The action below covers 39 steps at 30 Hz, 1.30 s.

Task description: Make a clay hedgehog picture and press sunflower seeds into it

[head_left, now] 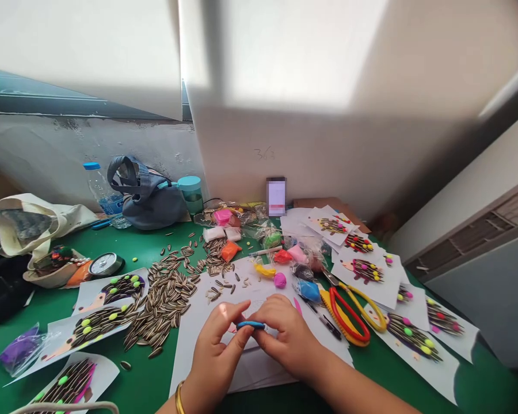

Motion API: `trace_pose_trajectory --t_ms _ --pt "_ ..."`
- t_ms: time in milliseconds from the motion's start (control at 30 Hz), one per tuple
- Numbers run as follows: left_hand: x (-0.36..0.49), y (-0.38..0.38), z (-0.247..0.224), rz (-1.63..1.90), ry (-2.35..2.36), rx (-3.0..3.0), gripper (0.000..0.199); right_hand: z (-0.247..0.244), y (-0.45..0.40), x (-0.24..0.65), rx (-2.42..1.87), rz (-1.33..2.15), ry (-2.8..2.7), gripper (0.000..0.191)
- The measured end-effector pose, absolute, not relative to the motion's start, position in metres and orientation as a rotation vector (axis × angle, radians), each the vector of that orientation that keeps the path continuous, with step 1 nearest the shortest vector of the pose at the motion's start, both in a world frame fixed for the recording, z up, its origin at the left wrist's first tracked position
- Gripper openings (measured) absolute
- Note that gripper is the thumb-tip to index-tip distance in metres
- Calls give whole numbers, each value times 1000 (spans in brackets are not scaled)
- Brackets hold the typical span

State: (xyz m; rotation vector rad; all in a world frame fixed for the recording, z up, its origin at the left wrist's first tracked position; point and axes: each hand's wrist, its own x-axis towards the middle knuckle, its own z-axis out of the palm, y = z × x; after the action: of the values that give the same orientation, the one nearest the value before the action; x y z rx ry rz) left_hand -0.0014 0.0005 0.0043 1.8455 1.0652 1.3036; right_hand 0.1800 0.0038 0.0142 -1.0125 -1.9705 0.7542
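Observation:
Between both sets of fingertips is a flattened piece of blue clay (251, 325). My left hand (219, 348), with a gold bangle at the wrist, pinches its left side. The fingers of my right hand (287, 339) close on its right side. Below them lie white paper sheets (198, 345). A heap of striped sunflower seeds (166, 293) spreads left of the paper. Beyond my hands sit a magenta clay ball (280, 280), a yellow clay piece (265, 270) and a bagged blue clay lump (307, 290).
Red-and-yellow scissors (349, 313) lie right of the paper beside black pens (326, 322). Hedgehog pictures with seed spines (362, 270) lie on both sides. A phone (277, 196) leans on the wall. A grey-blue bag (149, 195) and a water bottle (106, 192) stand at the back left.

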Motion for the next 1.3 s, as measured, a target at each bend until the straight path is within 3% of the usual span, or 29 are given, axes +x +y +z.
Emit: trace_pose_trajectory --t_ms 167,333,567,700,867,1100,1300 --pt "0 2 6 1290 1018 1884 18 11 3 178 -1068 613 -1972 12" --pt "-1 3 7 1340 988 1835 13 13 4 179 -1038 715 -1971 18" --pt "0 -1 3 1323 1115 1870 39 11 4 179 -1054 680 -1965 13" --pt "0 2 5 1302 1023 1890 15 7 4 177 -1067 600 -1992 13" --pt "0 1 6 1318 1008 1847 12 10 4 178 -1055 715 -1991 13" --pt "0 -2 3 1302 1114 1859 36 14 3 179 -1030 746 -1977 20" --pt "0 1 2 1270 1003 1874 16 9 2 176 -1075 662 -2011 19"
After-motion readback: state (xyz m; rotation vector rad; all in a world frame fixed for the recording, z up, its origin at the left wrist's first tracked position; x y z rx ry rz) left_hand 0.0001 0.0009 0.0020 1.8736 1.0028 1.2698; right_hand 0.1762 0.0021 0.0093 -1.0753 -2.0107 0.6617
